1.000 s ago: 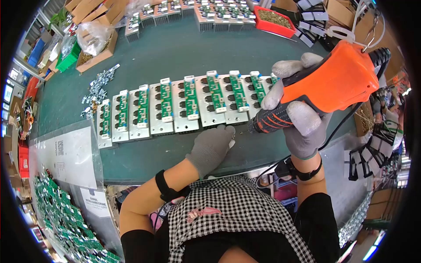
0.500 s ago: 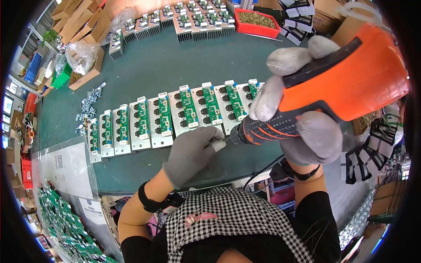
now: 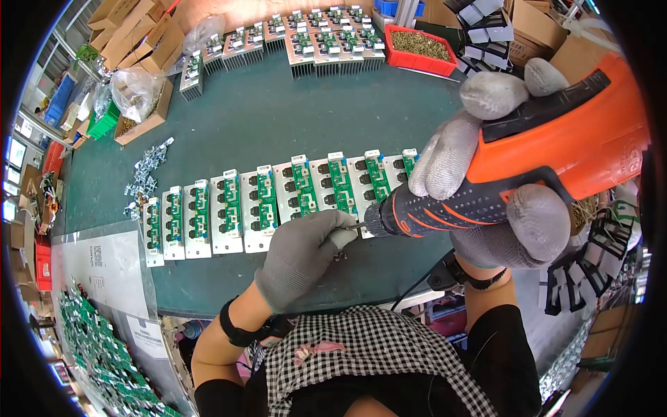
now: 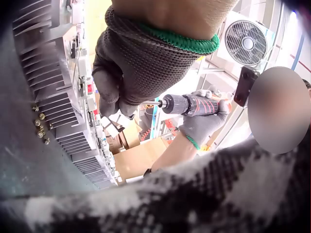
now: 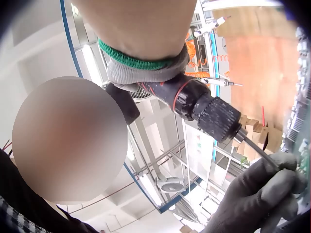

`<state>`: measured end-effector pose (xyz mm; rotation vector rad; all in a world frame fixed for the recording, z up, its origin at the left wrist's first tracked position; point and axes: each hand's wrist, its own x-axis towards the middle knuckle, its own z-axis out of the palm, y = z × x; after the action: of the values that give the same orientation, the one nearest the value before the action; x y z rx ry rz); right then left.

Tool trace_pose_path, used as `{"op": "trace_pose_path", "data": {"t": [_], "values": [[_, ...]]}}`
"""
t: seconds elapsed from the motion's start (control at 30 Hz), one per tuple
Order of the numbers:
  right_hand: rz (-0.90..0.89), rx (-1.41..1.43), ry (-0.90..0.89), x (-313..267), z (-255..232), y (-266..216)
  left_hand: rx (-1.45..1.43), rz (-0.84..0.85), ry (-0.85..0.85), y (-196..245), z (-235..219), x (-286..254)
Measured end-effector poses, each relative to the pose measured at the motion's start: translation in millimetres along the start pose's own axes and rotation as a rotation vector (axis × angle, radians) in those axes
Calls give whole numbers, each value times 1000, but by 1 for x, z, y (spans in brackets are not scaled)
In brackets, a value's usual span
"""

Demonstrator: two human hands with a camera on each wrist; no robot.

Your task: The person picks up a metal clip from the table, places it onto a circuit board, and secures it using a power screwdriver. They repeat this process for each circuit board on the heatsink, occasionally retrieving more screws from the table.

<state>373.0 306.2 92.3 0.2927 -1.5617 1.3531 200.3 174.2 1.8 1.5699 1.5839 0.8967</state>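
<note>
Two gloved hands were held just beyond the near edge of the green counter (image 3: pixel 278 111), with a checked apron (image 3: pixel 361 361) below that edge. The slim bit (image 3: pixel 357 226) of an orange drill (image 3: pixel 556 146) was pinched between the thumb and fingers of the left hand (image 3: pixel 302 257); the drill's body was gripped in the curled fingers of the right hand (image 3: pixel 531 226), farther right. A few small brass screws (image 4: pixel 41 127) were scattered beside the row, near the left hand. Behind the hands, nine green boards (image 3: pixel 264 201) on finned metal blocks were lined up side by side, their right end partly covered by the drill. By the left edge, a plastic sheet (image 3: pixel 104 264) was spread, and silvery fasteners (image 3: pixel 146 170) were heaped beyond it. A wide stretch of green surface was left between the row and the far edge, where more board-topped blocks (image 3: pixel 333 62) were grouped beside a red tray (image 3: pixel 420 64) filled with screws.
</note>
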Motion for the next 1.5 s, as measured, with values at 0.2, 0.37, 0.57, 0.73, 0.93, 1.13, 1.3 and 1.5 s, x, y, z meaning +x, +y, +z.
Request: {"op": "trace_pose_path", "data": {"t": [0.2, 0.37, 0.57, 0.73, 0.93, 1.13, 1.3, 1.5], "values": [[-7, 66, -47, 6, -8, 10, -2, -23, -1, 5, -7, 6], [55, 81, 124, 19, 19, 9, 436, 180, 162, -6, -4, 11], [76, 125, 252, 34, 39, 14, 621, 195, 93, -8, -10, 23], [143, -75, 349, 33, 37, 26, 681, 227, 98, -18, -15, 35], [325, -469, 365, 17, 17, 47, 575, 301, -8, -35, -29, 54], [350, -414, 333, 13, 13, 55, 613, 308, -52, -47, -13, 64], [276, -484, 257, 10, 10, 60, 615, 275, -74, -48, -12, 64], [242, -461, 234, 11, 11, 68, 605, 298, -39, -47, -12, 63]]}}
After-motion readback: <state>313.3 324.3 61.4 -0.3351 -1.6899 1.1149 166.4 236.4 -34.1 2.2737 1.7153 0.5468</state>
